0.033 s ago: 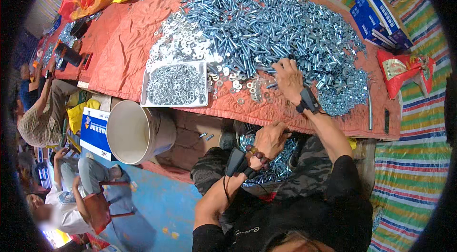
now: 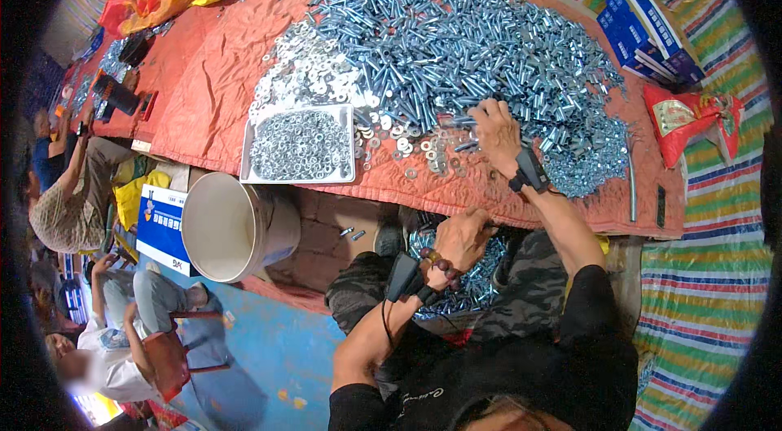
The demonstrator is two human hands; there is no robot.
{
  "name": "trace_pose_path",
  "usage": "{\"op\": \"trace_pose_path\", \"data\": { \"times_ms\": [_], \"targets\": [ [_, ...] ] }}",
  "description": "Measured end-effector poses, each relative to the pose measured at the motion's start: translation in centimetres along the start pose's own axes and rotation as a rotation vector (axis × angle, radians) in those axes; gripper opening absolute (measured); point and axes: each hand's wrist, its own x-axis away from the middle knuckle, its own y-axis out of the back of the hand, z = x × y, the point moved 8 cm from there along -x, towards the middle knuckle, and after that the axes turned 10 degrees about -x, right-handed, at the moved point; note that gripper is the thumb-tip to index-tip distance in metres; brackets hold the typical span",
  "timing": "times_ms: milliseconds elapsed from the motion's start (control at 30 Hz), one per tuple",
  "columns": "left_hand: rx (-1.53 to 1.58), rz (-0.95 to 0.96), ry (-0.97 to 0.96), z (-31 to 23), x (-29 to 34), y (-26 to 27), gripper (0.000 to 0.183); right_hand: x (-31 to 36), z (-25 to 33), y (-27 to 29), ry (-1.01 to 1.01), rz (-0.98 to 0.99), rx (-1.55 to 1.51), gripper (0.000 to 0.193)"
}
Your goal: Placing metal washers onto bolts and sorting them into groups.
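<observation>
Right hand [image 2: 498,136] is curled at the near edge of a big bolt pile [image 2: 456,40] on the red-covered table [image 2: 208,105], can't tell if it's gripping any. Left hand [image 2: 463,237]'s half-curled, nearer, over another bolt heap [image 2: 482,288], hold hidden from me. White washer tray [image 2: 298,181] sits left.
</observation>
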Motion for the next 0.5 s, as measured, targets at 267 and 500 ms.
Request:
{"op": "trace_pose_path", "data": {
  "times_ms": [267,500],
  "targets": [
    [-0.121,0.172,0.064,-0.5,-0.6,0.1,0.013,1.5,-4.2,2.3,0.074,-0.036,0.071,0.03],
    [-0.15,0.259,0.082,-0.1,-0.8,-1.1,0.013,1.2,-2.4,4.7,-0.044,0.048,0.036,0.037]
  ]
}}
